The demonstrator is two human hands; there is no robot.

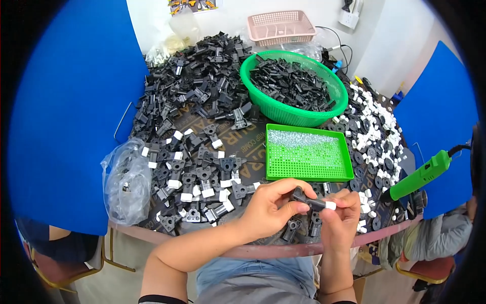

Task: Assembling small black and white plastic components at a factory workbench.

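Note:
Near the front edge of the table, my left hand [268, 209] grips a black plastic fitting [315, 203] between thumb and fingers. A small white cap [330, 205] sits at the fitting's right end, pinched by the thumb and fingers of my right hand [342, 215]. How deep the cap sits on the fitting is hidden by my fingers. A few black fittings [291, 230] lie on the table just below my hands. To the left are several black fittings with white caps on their ends [205, 175].
A green tray [310, 177] of small silvery pieces lies beyond my hands. Behind it stands a green basket [298, 117] full of black parts. Loose black parts [202, 76] heap at back left; white caps [372, 114] and black discs spread right, near a green power screwdriver [422, 175]. A plastic bag [129, 182] lies left.

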